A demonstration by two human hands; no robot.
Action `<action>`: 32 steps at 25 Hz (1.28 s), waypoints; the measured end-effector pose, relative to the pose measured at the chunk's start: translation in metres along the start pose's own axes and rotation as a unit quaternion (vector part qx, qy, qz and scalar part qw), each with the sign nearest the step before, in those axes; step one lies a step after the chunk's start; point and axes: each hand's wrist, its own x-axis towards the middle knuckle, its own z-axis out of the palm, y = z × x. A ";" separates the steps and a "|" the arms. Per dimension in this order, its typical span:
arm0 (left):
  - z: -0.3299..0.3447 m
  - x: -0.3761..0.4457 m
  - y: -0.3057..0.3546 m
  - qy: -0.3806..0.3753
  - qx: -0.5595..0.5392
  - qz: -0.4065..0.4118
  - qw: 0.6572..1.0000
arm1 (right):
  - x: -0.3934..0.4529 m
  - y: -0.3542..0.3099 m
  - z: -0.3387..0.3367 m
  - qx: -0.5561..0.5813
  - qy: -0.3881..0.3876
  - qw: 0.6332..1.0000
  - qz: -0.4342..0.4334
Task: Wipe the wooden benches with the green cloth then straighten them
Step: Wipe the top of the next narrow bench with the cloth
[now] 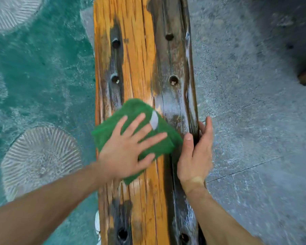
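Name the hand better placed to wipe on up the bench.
Left: the left hand presses flat on the green cloth; the right hand grips the bench edge.

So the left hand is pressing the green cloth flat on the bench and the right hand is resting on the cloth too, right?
Not quite. In the head view the left hand does press the green cloth flat on the wooden bench, but the right hand is off the cloth, holding the bench's right edge.

Single head view, looking steeply down along the bench point(141, 68), close above it, forearms entering from the bottom edge, floor point(254, 103) on both sides
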 end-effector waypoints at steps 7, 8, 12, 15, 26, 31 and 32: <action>-0.001 0.104 0.071 -0.010 0.009 -0.090 0.996 | 0.007 0.001 -0.006 0.163 0.036 0.978 0.121; 0.005 0.050 0.107 -0.019 0.011 -0.046 0.999 | 0.014 0.000 -0.013 0.223 0.051 0.959 0.167; 0.005 -0.007 0.100 -0.037 0.003 0.067 0.997 | 0.033 0.012 -0.048 0.302 0.023 0.919 0.250; -0.022 0.123 0.006 -0.039 -0.001 -0.089 0.995 | 0.036 0.016 -0.041 0.269 -0.001 0.940 0.211; 0.085 -0.197 0.233 -0.222 0.049 0.225 0.947 | 0.051 -0.045 -0.010 -0.118 -0.137 0.971 -0.157; 0.038 -0.069 0.101 0.001 -0.106 0.091 0.990 | 0.085 -0.056 0.016 -0.164 -0.034 0.981 -0.102; 0.025 -0.030 0.073 0.041 -0.093 0.066 0.993 | 0.091 -0.056 0.019 -0.177 -0.004 0.980 -0.094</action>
